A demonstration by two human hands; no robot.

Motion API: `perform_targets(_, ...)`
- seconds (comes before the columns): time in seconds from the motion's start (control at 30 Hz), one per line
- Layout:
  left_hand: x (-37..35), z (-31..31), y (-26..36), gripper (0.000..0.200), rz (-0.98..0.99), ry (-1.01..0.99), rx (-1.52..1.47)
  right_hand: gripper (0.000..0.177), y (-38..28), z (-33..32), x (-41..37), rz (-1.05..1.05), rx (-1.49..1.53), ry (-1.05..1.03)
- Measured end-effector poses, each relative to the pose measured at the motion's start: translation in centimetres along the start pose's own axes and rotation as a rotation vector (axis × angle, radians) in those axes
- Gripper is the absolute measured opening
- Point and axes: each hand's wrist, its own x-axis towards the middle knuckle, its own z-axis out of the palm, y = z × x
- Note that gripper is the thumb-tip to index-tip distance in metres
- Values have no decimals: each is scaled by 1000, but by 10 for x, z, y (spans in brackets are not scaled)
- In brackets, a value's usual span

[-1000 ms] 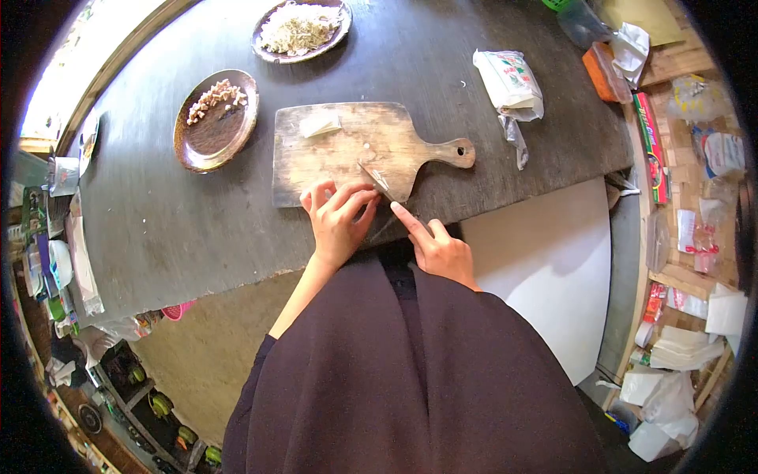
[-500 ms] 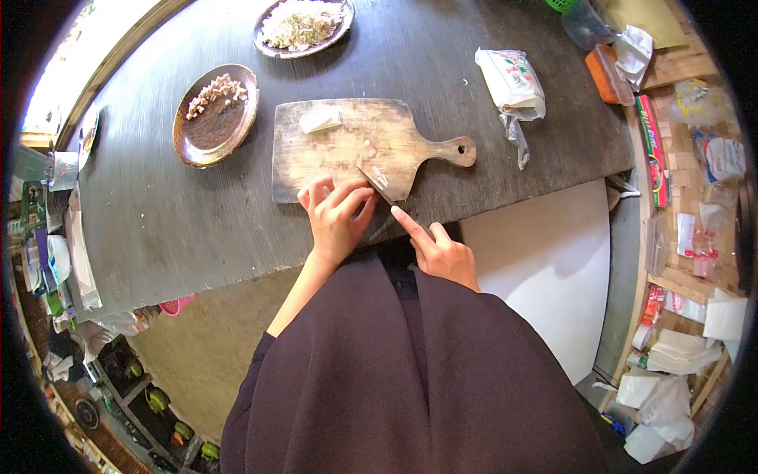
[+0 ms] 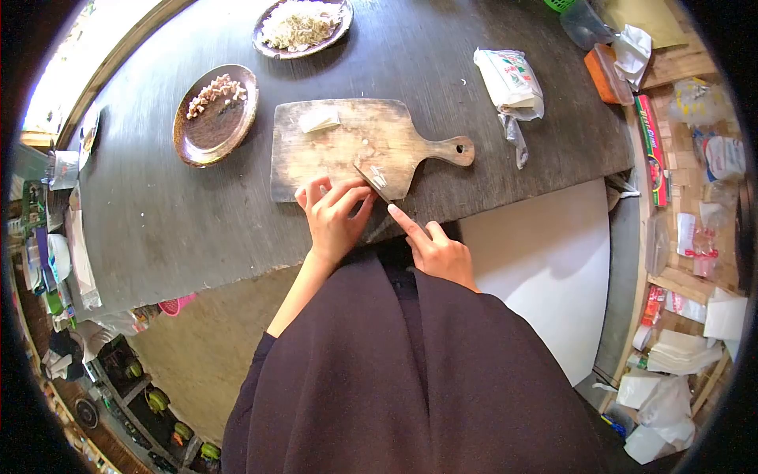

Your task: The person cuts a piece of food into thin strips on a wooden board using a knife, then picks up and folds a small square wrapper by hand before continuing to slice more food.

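A wooden cutting board with a handle lies on the dark table. My right hand grips a knife, index finger stretched along its back, the blade resting on the board's near edge. My left hand presses curled fingers on the board just left of the blade, covering what it holds down. Small pale cut bits lie beyond the blade. A pale flat slice rests at the board's far side.
A brown plate with chopped pieces sits left of the board; another plate of pale shreds is farther back. A white packet lies right of the board. Shelves with packets and bags stand at the right.
Both hands and the knife stay at the board's near edge, shifting only slightly; the view moved a little.
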Motion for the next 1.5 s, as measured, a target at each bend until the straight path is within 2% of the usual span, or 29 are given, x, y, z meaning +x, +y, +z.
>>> perform_targets(0.37,-1,-2,1,18,0,-26,-7,76,-1,7,5,9,-11,-2)
perform_targets(0.83,-3,0,1,19,3,7,8,63,-3,1,0,18,44,-3)
perform_targets(1.5,-5,-2,5,18,-19,5,28,66,-1,-2,-1,27,42,-38)
